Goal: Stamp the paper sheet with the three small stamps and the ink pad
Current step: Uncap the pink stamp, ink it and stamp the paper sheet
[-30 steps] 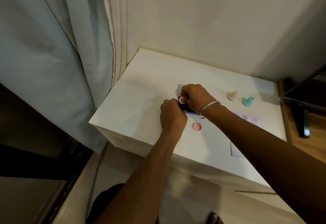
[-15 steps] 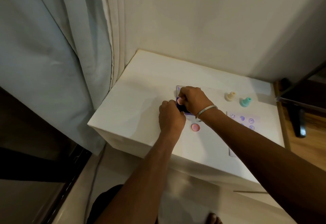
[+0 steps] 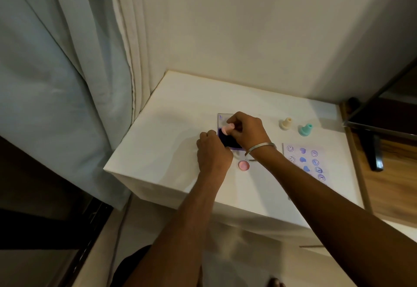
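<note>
White tabletop, pale curtains behind. Right hand pinches the pink stamp in curled fingers, tilted just above the dark purple ink pad. Left hand grips the pad's near edge. Round pink cap lies nearby; cream stamp and teal stamp stand beyond the printed paper sheet.

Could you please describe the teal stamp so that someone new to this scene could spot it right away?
Start at the white table in the corner and look toward its far right end. Two small stamps stand upright there, just beyond the stamped paper sheet. The teal stamp is the right-hand one; its neighbour, the cream stamp, is pale.
</note>
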